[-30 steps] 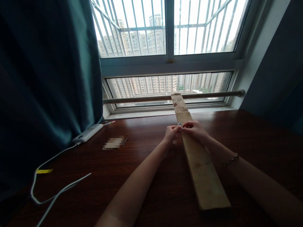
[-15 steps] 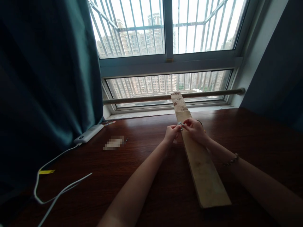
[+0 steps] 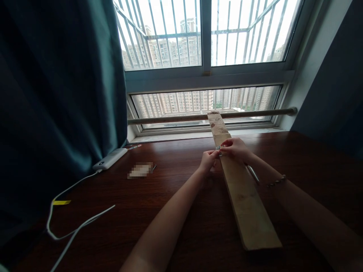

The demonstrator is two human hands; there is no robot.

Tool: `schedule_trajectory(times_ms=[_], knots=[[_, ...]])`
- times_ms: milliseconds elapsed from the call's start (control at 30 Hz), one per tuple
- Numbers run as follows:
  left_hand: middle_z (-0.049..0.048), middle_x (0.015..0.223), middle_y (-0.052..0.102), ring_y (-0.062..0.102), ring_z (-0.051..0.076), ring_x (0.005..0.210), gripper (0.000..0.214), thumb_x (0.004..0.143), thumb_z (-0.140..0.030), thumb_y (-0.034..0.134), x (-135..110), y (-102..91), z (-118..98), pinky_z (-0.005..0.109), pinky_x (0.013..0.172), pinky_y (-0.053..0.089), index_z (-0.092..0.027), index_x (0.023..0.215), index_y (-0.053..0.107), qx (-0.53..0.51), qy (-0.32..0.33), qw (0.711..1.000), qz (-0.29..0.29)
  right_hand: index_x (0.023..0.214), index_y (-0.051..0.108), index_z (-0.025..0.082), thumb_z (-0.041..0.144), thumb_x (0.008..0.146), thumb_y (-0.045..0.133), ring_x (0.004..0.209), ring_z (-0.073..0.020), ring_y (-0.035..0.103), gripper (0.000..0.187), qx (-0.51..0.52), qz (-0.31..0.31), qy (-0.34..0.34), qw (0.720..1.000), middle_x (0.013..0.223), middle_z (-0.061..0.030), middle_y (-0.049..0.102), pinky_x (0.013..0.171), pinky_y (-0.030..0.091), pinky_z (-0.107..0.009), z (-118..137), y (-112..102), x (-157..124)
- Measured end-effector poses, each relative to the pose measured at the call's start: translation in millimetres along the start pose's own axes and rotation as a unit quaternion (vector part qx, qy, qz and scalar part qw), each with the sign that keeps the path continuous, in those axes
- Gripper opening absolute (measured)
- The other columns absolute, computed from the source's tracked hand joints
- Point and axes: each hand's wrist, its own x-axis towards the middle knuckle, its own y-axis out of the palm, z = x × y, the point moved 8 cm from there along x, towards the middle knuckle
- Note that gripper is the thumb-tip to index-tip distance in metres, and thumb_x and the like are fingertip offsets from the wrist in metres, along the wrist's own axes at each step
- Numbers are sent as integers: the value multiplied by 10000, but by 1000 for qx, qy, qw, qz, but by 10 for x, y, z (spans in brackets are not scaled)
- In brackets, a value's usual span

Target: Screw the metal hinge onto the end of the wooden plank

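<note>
A long pale wooden board [image 3: 249, 204] lies lengthwise on the table, its far end by the window. Over its far half, my left hand [image 3: 208, 160] is closed, pinching a small shiny metal piece [image 3: 218, 150] at the board's left edge. My right hand [image 3: 235, 148] comes in from the other side, its fingertips pinched at the same piece. Too little of that piece shows to tell its kind. Below my right wrist a thin silvery rod [image 3: 252, 173] sticks out; whether the hand holds it or it lies on the board I cannot tell.
On the dark red-brown table [image 3: 170, 204] stands a white power bank [image 3: 110, 158] with a white cable [image 3: 68, 177]. A blurred-out patch [image 3: 140, 170] and a small dark metal thing [image 3: 154, 167] lie left of my hands. A rail [image 3: 255, 114] crosses before the window; a curtain [image 3: 85, 94] hangs left.
The silvery rod now shows below my right wrist, where a dark curved end showed above it before. My right hand has turned slightly. The whole view has shifted a little.
</note>
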Motion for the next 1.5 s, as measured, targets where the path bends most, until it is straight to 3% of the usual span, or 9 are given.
schedule_trajectory(times_ms=[133,567,1100,1333,1500], knots=[[-11,519,535,339,31,258,251,719,-333,545,8,4,15,203,284,214,-108,611,577,-5,2,1000,6,753,723,143,349,589,684,573,-134,532,266,-24,42,7,999,592,-11,625,506,354,-222,43,38,60],[-52,443,449,337,42,244,249,719,-347,561,-21,35,22,200,277,203,-120,619,536,-38,6,999,-6,752,723,163,372,607,668,550,-131,538,261,-23,-41,14,999,583,-19,623,453,338,-207,-72,62,22],[-46,458,457,342,40,258,286,756,-355,535,-26,31,-12,196,283,222,-136,576,492,10,0,1000,-16,746,717,178,360,592,685,576,-140,548,241,-14,-75,14,997,647,-17,640,484,366,-219,-78,41,-8],[-46,456,459,342,41,253,276,756,-332,529,-16,26,2,193,276,220,-137,565,494,14,0,1000,-17,725,709,166,339,582,694,592,-131,538,225,27,-76,5,997,705,-21,640,524,385,-223,-52,42,-20],[-41,460,473,344,40,255,268,754,-326,536,-21,27,-7,194,278,221,-132,572,509,20,-4,1000,-21,779,686,134,417,553,714,456,-86,409,364,149,-86,41,984,523,17,521,428,284,-219,-48,30,-56]])
